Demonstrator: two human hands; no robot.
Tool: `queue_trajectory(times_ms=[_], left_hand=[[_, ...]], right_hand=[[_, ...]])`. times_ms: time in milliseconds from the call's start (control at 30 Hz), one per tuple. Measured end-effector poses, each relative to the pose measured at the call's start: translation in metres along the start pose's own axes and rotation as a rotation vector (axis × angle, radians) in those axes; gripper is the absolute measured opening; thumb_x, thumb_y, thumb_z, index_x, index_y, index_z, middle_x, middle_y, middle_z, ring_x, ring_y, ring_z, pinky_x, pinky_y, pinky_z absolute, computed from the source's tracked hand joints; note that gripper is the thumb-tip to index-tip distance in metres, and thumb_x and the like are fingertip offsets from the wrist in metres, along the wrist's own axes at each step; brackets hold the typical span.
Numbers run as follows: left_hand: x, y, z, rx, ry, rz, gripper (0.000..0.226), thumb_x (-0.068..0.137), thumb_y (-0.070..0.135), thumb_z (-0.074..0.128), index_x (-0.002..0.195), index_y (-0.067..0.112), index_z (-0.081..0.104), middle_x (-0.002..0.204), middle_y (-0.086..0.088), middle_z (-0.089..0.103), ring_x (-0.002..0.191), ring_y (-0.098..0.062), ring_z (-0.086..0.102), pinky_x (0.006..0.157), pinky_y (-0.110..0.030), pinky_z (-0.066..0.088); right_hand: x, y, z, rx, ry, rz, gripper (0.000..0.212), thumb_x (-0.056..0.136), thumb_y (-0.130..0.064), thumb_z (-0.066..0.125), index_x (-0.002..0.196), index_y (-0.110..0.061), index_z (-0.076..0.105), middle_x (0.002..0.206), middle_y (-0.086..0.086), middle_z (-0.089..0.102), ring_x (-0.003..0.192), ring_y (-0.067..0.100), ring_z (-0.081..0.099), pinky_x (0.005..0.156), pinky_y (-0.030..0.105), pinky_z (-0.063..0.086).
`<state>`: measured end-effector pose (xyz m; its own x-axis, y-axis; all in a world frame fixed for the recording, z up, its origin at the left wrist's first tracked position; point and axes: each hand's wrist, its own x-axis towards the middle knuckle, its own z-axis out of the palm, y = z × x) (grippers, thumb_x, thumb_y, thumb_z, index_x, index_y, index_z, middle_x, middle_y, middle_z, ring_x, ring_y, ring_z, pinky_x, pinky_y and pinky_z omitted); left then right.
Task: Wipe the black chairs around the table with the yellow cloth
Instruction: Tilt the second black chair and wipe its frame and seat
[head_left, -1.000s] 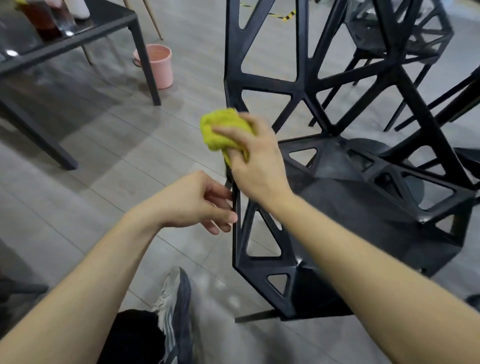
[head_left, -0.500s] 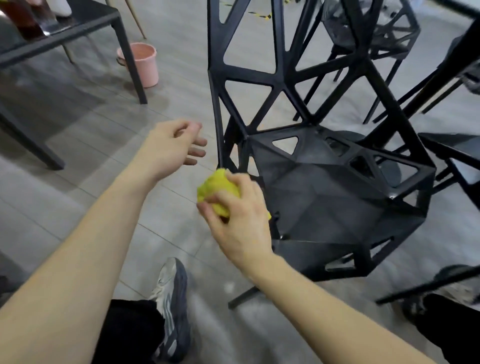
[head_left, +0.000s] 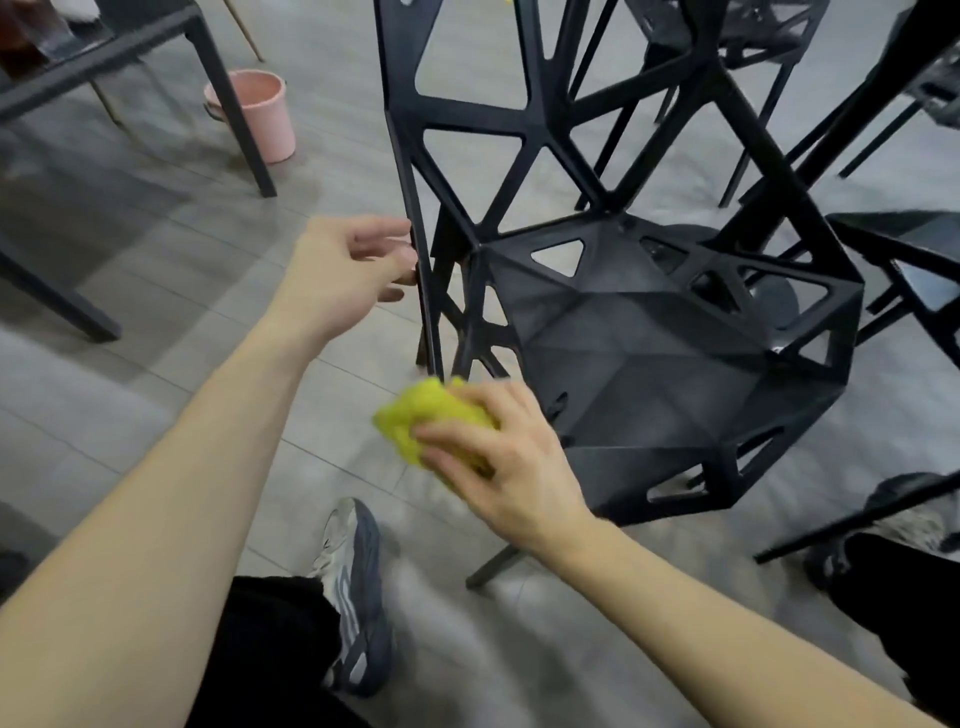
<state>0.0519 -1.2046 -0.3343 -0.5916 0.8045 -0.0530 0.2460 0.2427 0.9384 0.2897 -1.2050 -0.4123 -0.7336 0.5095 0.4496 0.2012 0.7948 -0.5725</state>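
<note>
The yellow cloth (head_left: 431, 415) is bunched in the right hand (head_left: 498, 457), fingers curled over it, at the front left corner of the black chair (head_left: 649, 338) seat. The left hand (head_left: 343, 275) reaches to the chair's back edge, fingers loosely curled, holding nothing. A pink bucket (head_left: 254, 111) stands behind a table (head_left: 130, 41) leg

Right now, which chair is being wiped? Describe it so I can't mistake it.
Start from the pink plastic bucket on the grey floor and look right. It is the nearest black lattice-frame chair, directly before the person. Unlike the other chairs, the right hand presses the crumpled yellow cloth against its seat's edge.
</note>
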Motion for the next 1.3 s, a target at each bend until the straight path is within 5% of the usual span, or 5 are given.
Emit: queue_trajectory(times_ms=[167, 333, 567, 733, 1300], left_hand=[[-0.008, -0.002, 0.01, -0.008, -0.053, -0.009, 0.05, 0.096, -0.002, 0.077, 0.139, 0.014, 0.057, 0.111, -0.006, 0.076, 0.091, -0.025, 0.08, 0.075, -0.046, 0.069], [-0.007, -0.004, 0.014, -0.027, -0.032, -0.024, 0.049, 0.096, -0.006, 0.074, 0.136, 0.016, 0.055, 0.11, -0.012, 0.079, 0.086, -0.029, 0.08, 0.068, -0.042, 0.068], [-0.002, -0.004, 0.006, -0.058, -0.059, -0.053, 0.051, 0.095, -0.007, 0.075, 0.136, 0.012, 0.051, 0.109, -0.011, 0.081, 0.09, -0.027, 0.081, 0.068, -0.041, 0.068], [0.0, -0.005, 0.006, -0.058, -0.086, -0.051, 0.052, 0.095, -0.004, 0.077, 0.137, 0.012, 0.052, 0.112, -0.013, 0.079, 0.088, -0.027, 0.08, 0.071, -0.044, 0.068], [-0.006, -0.005, 0.013, -0.069, -0.068, -0.014, 0.046, 0.097, -0.004, 0.073, 0.133, 0.015, 0.05, 0.112, -0.015, 0.077, 0.088, -0.021, 0.079, 0.07, -0.04, 0.067]], right_hand=[[-0.042, 0.018, -0.027, -0.101, -0.109, -0.173, 0.011, 0.101, -0.024, 0.076, 0.11, -0.025, 0.082, 0.128, 0.006, 0.065, 0.111, 0.031, 0.057, 0.093, 0.044, 0.05], [0.074, 0.028, -0.031, 0.161, 0.456, 0.382, 0.019, 0.1, -0.027, 0.074, 0.118, -0.026, 0.078, 0.119, -0.003, 0.061, 0.11, 0.003, 0.059, 0.096, 0.012, 0.042], [0.082, 0.101, -0.014, -0.173, -0.225, 0.365, 0.024, 0.104, -0.037, 0.062, 0.122, -0.036, 0.079, 0.117, 0.002, 0.065, 0.111, 0.031, 0.064, 0.095, 0.039, 0.049], [0.114, 0.075, 0.0, 0.095, -0.035, 0.357, 0.025, 0.101, -0.033, 0.069, 0.123, -0.032, 0.078, 0.123, -0.003, 0.066, 0.115, 0.015, 0.062, 0.102, 0.028, 0.045], [0.075, 0.022, -0.044, -0.127, -0.382, 0.493, 0.037, 0.096, -0.034, 0.061, 0.131, -0.042, 0.072, 0.127, 0.001, 0.068, 0.12, 0.026, 0.063, 0.095, 0.031, 0.047]])
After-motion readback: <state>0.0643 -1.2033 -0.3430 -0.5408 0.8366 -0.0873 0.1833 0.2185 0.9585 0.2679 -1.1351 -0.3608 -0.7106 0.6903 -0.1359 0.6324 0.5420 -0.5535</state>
